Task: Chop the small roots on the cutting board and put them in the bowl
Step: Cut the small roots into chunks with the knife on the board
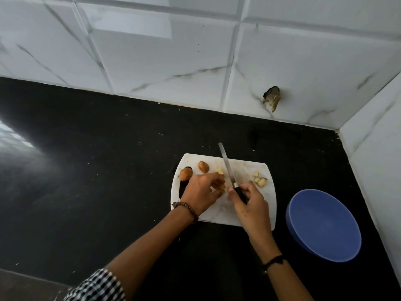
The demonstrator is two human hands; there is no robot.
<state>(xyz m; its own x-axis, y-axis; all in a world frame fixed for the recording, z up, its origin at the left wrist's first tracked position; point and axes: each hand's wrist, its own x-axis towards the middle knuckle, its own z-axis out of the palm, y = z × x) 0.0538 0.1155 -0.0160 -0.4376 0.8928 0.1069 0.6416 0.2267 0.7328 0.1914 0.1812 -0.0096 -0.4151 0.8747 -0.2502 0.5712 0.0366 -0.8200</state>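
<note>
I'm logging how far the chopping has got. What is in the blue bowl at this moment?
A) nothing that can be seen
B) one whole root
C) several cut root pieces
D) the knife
A: the blue bowl shows only its bare inside, while the cut pieces lie on the cutting board.
</note>
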